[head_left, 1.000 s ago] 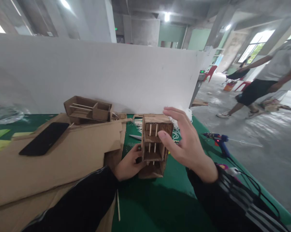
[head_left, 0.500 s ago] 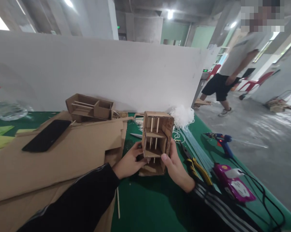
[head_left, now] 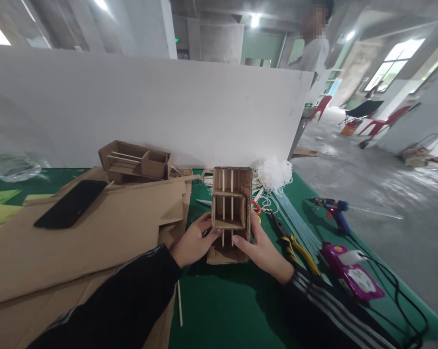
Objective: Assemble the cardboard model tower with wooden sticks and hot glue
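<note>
A small cardboard box (head_left: 246,182) with compartments and two thin wooden sticks running through it is held upright between both hands, its open side toward me. My left hand (head_left: 197,241) grips its left side near the lower compartment. On the other side, my right hand (head_left: 264,249) is closed on the right wall, with the thumb across the front by the sticks. Part of the fingers of each hand is hidden behind the box. A pair of pliers (head_left: 289,247) with yellow and black handles lies to the right of my right hand.
Cardboard sheets (head_left: 106,237) with a black phone (head_left: 71,203) cover the left. Another cardboard box (head_left: 135,160) stands behind them. A glue gun (head_left: 335,213), clear glue sticks (head_left: 295,218), a purple power strip (head_left: 351,276) and white stringy material (head_left: 275,174) lie right. A white partition (head_left: 149,106) rises behind.
The box has turned slightly and shifted a little left, so its front faces me more squarely. My right thumb moved inward across it. A walking person has gone behind the partition.
</note>
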`<control>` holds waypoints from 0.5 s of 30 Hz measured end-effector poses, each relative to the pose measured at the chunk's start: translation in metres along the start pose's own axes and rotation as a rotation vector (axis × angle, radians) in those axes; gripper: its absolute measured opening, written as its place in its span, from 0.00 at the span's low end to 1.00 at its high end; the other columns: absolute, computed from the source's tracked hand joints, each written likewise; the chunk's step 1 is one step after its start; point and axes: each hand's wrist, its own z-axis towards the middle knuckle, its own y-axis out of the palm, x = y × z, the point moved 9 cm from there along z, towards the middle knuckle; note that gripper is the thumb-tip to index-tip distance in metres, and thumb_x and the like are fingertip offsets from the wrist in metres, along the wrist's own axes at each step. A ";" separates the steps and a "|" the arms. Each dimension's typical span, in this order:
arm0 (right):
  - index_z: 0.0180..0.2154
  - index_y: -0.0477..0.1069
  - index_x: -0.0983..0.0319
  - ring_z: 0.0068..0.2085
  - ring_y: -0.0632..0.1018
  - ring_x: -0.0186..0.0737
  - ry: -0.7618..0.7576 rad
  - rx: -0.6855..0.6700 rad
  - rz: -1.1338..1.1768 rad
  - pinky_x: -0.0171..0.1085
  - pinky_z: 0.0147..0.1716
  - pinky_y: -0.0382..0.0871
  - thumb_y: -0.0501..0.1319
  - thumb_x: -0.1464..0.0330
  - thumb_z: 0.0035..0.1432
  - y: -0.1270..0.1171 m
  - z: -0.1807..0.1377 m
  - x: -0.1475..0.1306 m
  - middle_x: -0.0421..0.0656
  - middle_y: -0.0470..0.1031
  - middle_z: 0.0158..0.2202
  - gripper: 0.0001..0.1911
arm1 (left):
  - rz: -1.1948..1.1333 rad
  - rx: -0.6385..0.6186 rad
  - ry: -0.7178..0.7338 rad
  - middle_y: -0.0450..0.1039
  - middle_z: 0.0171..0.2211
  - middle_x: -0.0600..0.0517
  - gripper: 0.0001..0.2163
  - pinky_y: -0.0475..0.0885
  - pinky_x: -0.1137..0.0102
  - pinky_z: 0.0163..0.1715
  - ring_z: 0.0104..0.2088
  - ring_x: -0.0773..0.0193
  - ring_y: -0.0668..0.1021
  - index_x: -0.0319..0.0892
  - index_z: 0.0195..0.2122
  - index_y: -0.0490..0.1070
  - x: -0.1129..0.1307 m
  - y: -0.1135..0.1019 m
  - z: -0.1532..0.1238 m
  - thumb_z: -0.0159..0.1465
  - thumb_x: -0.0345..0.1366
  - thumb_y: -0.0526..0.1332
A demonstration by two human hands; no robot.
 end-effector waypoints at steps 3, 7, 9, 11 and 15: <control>0.72 0.43 0.53 0.70 0.58 0.52 -0.008 -0.024 -0.017 0.53 0.69 0.51 0.64 0.58 0.63 0.003 -0.001 -0.001 0.45 0.53 0.71 0.44 | 0.036 0.101 0.065 0.70 0.60 0.47 0.15 0.66 0.56 0.64 0.61 0.51 0.71 0.48 0.51 0.78 0.005 -0.009 0.000 0.70 0.45 0.55; 0.73 0.38 0.52 0.69 0.60 0.50 -0.020 -0.075 -0.002 0.51 0.67 0.56 0.64 0.60 0.63 0.010 -0.003 -0.004 0.45 0.52 0.72 0.47 | 0.106 0.213 0.077 0.66 0.62 0.47 0.15 0.62 0.56 0.66 0.66 0.52 0.64 0.48 0.52 0.76 0.006 -0.020 -0.003 0.71 0.44 0.54; 0.73 0.37 0.53 0.68 0.62 0.50 -0.020 -0.092 0.012 0.49 0.66 0.58 0.64 0.61 0.63 0.013 -0.004 -0.006 0.45 0.55 0.71 0.47 | 0.143 0.231 0.067 0.66 0.61 0.47 0.15 0.61 0.57 0.66 0.67 0.52 0.61 0.49 0.55 0.73 0.007 -0.021 -0.005 0.71 0.43 0.55; 0.73 0.38 0.54 0.67 0.64 0.50 -0.027 -0.101 0.019 0.50 0.66 0.59 0.65 0.60 0.62 0.015 -0.005 -0.008 0.46 0.57 0.70 0.48 | 0.177 0.254 0.087 0.65 0.61 0.47 0.16 0.59 0.56 0.68 0.68 0.52 0.59 0.49 0.57 0.71 0.013 -0.023 -0.008 0.70 0.42 0.56; 0.72 0.41 0.53 0.66 0.65 0.50 -0.021 -0.129 0.059 0.50 0.65 0.60 0.65 0.59 0.62 0.021 -0.005 -0.011 0.46 0.59 0.69 0.46 | 0.211 0.306 0.096 0.59 0.64 0.46 0.17 0.56 0.54 0.69 0.68 0.50 0.59 0.47 0.56 0.71 0.022 -0.026 -0.011 0.67 0.42 0.59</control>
